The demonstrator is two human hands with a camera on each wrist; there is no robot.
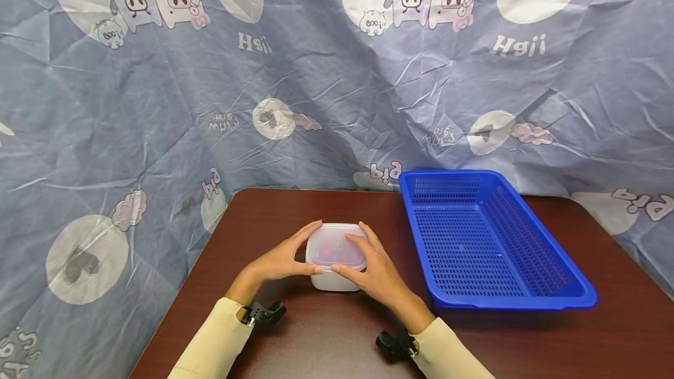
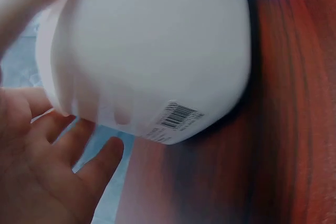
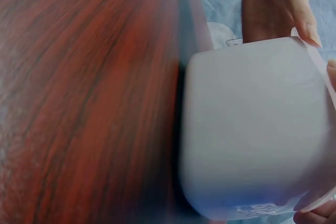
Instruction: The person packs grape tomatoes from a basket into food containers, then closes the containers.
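Observation:
A white plastic food container (image 1: 337,281) stands upright on the table near its middle, with a translucent lid (image 1: 329,235) on top. Reddish round shapes show faintly through the lid. My left hand (image 1: 279,261) grips the lid's left side, thumb at the front edge and fingers toward the back corner. On the opposite side my right hand (image 1: 380,271) holds the lid's edge, its thumb at the front and a fingertip over the top. In the left wrist view a barcode label (image 2: 178,116) shows on the container's side, close to the fingers.
A blue perforated basket (image 1: 505,302) sits to the right of the container. The dark red wooden table (image 1: 274,215) ends at the back against a grey-blue printed cloth (image 1: 316,162). Black wrist mounts (image 1: 268,312) sit below both hands.

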